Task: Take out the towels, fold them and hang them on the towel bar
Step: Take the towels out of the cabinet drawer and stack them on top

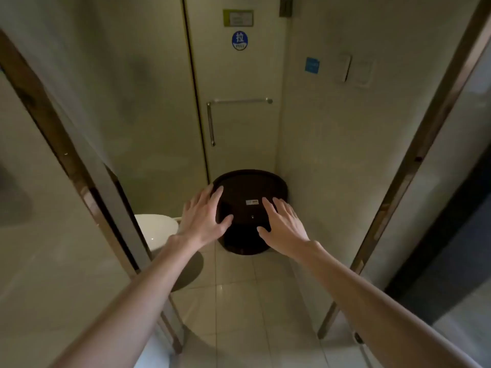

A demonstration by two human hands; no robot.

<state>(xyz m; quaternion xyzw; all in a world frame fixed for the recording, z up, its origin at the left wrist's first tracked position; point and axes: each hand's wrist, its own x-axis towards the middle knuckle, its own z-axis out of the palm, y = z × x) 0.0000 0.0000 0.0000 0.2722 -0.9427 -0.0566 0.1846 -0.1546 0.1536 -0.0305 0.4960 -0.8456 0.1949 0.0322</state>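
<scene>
A dark round lidded bin (249, 191) stands on the floor in the far corner, its flat lid bearing a small white label. My left hand (203, 217) reaches over the lid's left edge, fingers spread and empty. Over the lid's right side my right hand (283, 224) is spread the same way, holding nothing. Whether either palm touches the lid I cannot tell. A chrome towel bar (240, 101) runs across the glass door above the bin, bare, with a vertical handle hanging from its left end. No towel is in view.
A white toilet (155, 229) sits left of the bin. Glass door panels with dark wooden frames (414, 160) flank the narrow tiled passage on both sides. A blue round pull sticker (239, 40) and wall switches (342, 69) sit higher up.
</scene>
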